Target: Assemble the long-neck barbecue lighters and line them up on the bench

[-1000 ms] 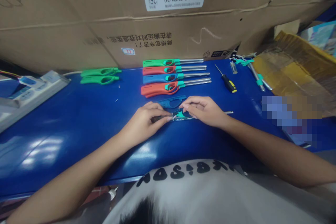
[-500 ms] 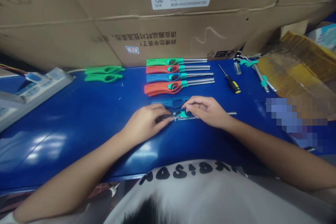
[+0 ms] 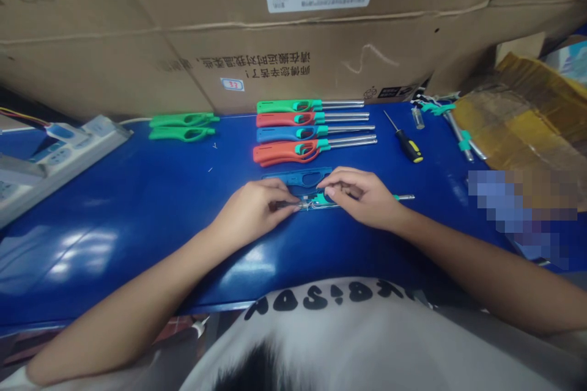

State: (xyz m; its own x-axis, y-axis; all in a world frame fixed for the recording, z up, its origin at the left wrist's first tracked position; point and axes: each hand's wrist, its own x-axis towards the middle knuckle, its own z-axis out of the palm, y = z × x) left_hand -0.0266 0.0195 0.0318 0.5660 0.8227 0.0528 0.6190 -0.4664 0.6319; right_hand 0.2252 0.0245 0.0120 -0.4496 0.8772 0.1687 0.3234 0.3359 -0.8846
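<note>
An opened long-nosed gas lighter [image 3: 316, 202] lies on the table in front of me, its inner parts and thin wires exposed beside a green trigger. My left hand [image 3: 257, 208] is closed, thumb and fingers pinching the lighter's rear end. Curled over its middle, my right hand [image 3: 367, 197] has thumb and forefinger pressed together by the trigger, and that hand hides much of the body. Past it, the metal tube tip [image 3: 407, 197] sticks out to the right. A loose blue shell half [image 3: 298, 178] rests just behind the lighter, partly covered by my fingers.
Behind my hands, several assembled lighters [image 3: 288, 151] lie in a row. Two green shells [image 3: 181, 133] are further left, near a power strip [image 3: 59, 156]. At right are a screwdriver [image 3: 408, 145], loose lighter parts [image 3: 463, 137] and taped cardboard [image 3: 518, 116]. A large carton [image 3: 183, 12] stands behind.
The view has shifted very slightly. My right thumb and fingers have moved a little at the trigger, while my left hand keeps nearly the same place.
</note>
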